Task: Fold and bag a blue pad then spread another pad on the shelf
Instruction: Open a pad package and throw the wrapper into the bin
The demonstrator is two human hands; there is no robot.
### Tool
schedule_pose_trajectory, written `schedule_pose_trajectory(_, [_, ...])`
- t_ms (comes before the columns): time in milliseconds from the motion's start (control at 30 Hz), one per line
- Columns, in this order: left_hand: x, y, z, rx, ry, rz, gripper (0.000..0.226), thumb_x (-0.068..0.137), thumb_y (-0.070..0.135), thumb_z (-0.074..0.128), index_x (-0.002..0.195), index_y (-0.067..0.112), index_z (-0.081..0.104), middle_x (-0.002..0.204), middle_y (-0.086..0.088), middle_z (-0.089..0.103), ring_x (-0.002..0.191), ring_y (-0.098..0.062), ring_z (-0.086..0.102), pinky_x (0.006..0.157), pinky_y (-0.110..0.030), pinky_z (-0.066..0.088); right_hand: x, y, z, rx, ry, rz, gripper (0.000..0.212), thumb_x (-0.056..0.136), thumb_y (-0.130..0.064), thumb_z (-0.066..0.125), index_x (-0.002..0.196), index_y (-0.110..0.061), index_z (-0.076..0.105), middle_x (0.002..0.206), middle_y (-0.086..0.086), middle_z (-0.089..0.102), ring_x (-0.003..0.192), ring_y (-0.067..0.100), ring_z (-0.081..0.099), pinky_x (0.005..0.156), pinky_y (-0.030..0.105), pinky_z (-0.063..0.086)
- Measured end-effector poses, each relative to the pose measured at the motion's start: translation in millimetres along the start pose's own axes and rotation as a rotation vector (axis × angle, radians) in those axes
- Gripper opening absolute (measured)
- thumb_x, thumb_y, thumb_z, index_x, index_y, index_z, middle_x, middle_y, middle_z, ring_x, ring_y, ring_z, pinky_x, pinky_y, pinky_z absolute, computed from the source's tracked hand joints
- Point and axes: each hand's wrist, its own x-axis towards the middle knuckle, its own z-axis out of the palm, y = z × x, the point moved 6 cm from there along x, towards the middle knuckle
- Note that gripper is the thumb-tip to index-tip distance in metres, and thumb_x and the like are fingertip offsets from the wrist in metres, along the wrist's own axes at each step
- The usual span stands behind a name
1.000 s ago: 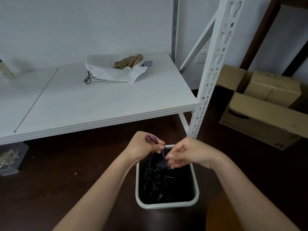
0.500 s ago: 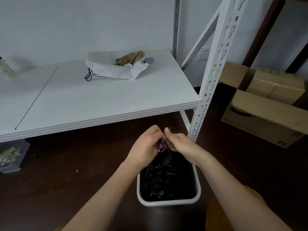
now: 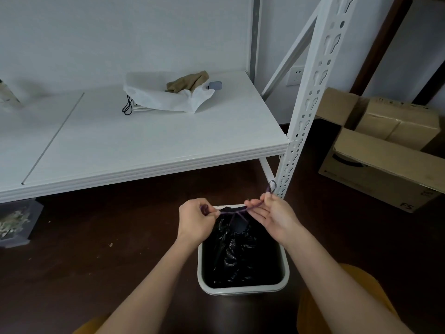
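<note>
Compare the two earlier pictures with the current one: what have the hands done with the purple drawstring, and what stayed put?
The left hand and right hand, close together before, have drawn apart sideways, pulling the purple drawstring taut above the black bag. Both still pinch it. The bin, white shelf and its white bag stayed put.

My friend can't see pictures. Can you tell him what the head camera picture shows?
Two hands, left hand and right hand, pull a purple drawstring tight on a black bag in a white bin. Behind is a white shelf holding a white cloth bag.
</note>
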Motion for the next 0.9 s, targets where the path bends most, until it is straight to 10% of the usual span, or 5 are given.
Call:
schedule_pose_trajectory(267, [3.6, -60.9, 0.2, 0.198, -0.071, -0.141, 0.015, 0.074, 0.005, 0.07, 0.061, 0.005, 0.063, 0.062, -0.004, 0.061, 0.057, -0.012, 0.05, 0.045, -0.015, 0.035, 16.9, 10.7, -46.0, -0.014, 0.188, 0.012, 0.029, 0.102, -0.019, 0.039, 0.077, -0.007, 0.047, 0.055, 0.003, 0.034, 0.052, 0.014, 0.038, 0.068, 0.033, 0.054])
schedule_pose_trajectory(400, [3.0, -60.1, 30.0, 0.351, -0.405, -0.14, 0.026, 0.088, 0.006, 0.052, 0.063, 0.01, 0.054, 0.069, -0.002, 0.058, 0.065, -0.017, 0.05, 0.059, -0.023, 0.038, 14.6, 8.1, -42.4, -0.136, 0.18, -0.048, 0.029, 0.102, -0.022, 0.036, 0.078, -0.011, 0.048, 0.046, -0.004, 0.029, 0.045, 0.011, 0.029, 0.061, 0.027, 0.046])
schedule_pose_trajectory(600, [-10.6, -10.4, 55.1, -0.677, -0.481, -0.359, 0.047, 0.102, 0.026, 0.038, 0.063, 0.01, 0.058, 0.084, -0.013, 0.069, 0.086, -0.025, 0.067, 0.086, -0.03, 0.05, 5.4, -0.5, -28.3, -0.311, 0.11, -0.139, 0.027, 0.102, -0.02, 0.039, 0.08, -0.012, 0.053, 0.046, -0.005, 0.027, 0.043, 0.009, 0.026, 0.052, 0.025, 0.036])
schedule_pose_trajectory(667, [-13.6, 2.3, 63.4, -0.928, -0.463, -0.412, 0.047, 0.103, 0.022, 0.034, 0.063, 0.007, 0.054, 0.065, -0.013, 0.063, 0.066, -0.027, 0.065, 0.08, -0.034, 0.053, 4.4, -0.4, -26.8, -0.312, 0.112, -0.163, 0.029, 0.102, -0.02, 0.04, 0.077, -0.012, 0.053, 0.048, -0.005, 0.026, 0.044, 0.009, 0.026, 0.05, 0.024, 0.032])
schedule_pose_trajectory(900, [-7.7, -9.5, 61.1, -0.874, -0.309, -0.388, 0.038, 0.102, 0.014, 0.038, 0.066, 0.007, 0.044, 0.052, -0.003, 0.033, 0.042, -0.011, 0.025, 0.045, -0.025, 0.027, 9.7, -6.0, -37.0, -0.316, 0.185, -0.208, 0.03, 0.099, -0.015, 0.047, 0.071, -0.008, 0.057, 0.056, 0.003, 0.031, 0.049, 0.012, 0.03, 0.046, 0.024, 0.032])
